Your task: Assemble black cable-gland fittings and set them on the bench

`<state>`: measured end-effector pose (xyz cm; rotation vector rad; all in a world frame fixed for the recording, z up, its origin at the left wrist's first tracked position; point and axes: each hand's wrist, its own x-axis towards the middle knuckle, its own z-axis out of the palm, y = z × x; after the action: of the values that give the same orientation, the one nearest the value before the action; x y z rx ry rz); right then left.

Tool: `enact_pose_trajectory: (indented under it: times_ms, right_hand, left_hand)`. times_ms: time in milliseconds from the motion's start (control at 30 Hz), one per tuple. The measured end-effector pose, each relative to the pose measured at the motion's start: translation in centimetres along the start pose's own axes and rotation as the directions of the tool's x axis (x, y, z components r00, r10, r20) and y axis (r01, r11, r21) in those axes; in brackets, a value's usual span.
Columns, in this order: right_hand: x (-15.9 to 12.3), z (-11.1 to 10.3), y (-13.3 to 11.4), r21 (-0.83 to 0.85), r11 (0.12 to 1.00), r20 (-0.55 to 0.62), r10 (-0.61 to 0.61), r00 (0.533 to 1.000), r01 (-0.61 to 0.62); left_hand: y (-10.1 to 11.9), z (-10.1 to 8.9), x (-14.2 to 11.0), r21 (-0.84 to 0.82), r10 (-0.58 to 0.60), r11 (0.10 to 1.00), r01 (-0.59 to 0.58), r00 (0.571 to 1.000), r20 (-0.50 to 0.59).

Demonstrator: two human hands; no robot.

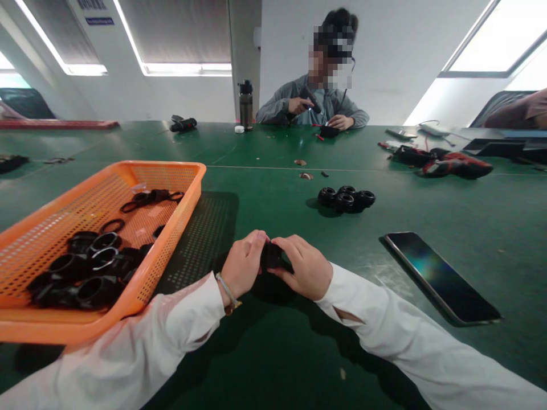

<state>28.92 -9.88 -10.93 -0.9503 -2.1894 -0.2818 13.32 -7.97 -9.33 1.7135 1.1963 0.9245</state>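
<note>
Between my two hands is a small black part (272, 256), held just above the green table (265, 359). My left hand (243, 259) grips it from the left, thumb and fingers closed on its edge. From the right, my right hand (305, 265) pinches the same part with thumb and fingers. Much of the part is covered by my fingers, so its exact kind is unclear. Beyond my hands, several black ring-shaped parts (345, 200) sit in a tight cluster on the table.
To the left, an orange basket (164, 259) holds several black rings and cylindrical parts. A smartphone (442, 276) lies at the right. Black-and-red items (457, 163) lie farther right. Across the table, a person (316, 102) holds a tool near a bottle (245, 105).
</note>
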Motion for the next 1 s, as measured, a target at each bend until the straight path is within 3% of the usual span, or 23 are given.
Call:
enact_pose_trajectory:
  times_ms: [133, 267, 600, 867, 1000]
  right_hand:
    - [0.1, -0.1, -0.4, -0.061, 0.997, -0.004, -0.054, 0.999, 0.053]
    - [0.2, -0.1, -0.8, -0.077, 0.997, -0.013, -0.009, 1.0, 0.008]
    - [-0.2, 0.1, -1.2, -0.013, 0.991, -0.04, 0.132, 0.99, -0.133]
    - [-0.4, 0.1, -1.3, 0.11, 0.959, 0.039, 0.259, 0.965, -0.262]
    - [-0.4, 0.1, -0.7, 0.104, 0.968, 0.049, 0.223, 0.974, -0.227]
  left_hand:
    - [0.2, 0.6, 0.5, 0.123, 0.042, 0.992, -0.031, 0.995, -0.089]
    - [-0.1, 0.8, 0.9, 0.233, 0.095, 0.97, -0.061, 0.986, -0.135]
    - [0.2, 0.8, 0.8, 0.49, 0.154, 0.868, -0.077, 0.981, -0.117]
    - [0.4, 0.7, 0.6, 0.537, 0.203, 0.833, -0.131, 0.976, -0.077]
    - [0.2, 0.8, 0.7, 0.423, 0.16, 0.9, -0.106, 0.983, -0.095]
